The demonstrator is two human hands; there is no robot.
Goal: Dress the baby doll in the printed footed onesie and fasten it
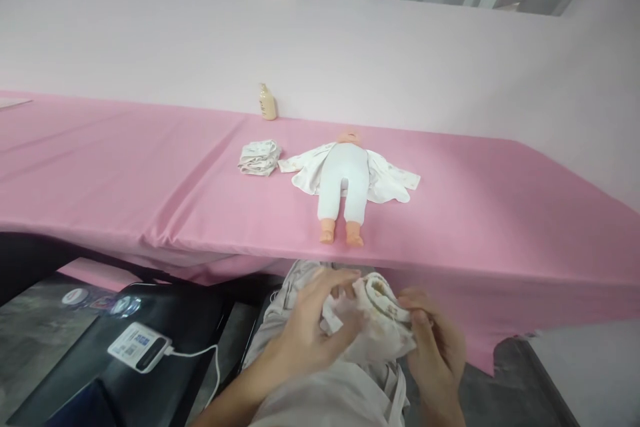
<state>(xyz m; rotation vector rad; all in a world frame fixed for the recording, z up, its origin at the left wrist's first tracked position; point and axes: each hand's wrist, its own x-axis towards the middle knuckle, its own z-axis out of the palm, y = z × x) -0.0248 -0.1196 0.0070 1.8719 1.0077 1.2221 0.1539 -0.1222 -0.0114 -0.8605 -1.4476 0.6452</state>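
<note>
In front of my lap I hold a rolled-up white diaper with a green line along its edge and yellow-brown marks inside the roll. My left hand is around its left side, the thumb in front and blurred, other fingers partly hidden behind. At the right edge, my right hand pinches the diaper between thumb and fingers. Beyond both hands a baby doll in white lies on its back, feet toward me. An opened white jacket with printed sleeves is spread beneath it.
Pink cloth covers the table and hangs over its front edge. On it are a folded cloth stack and a pump bottle by the wall. A black chair at left carries a white device with a cable.
</note>
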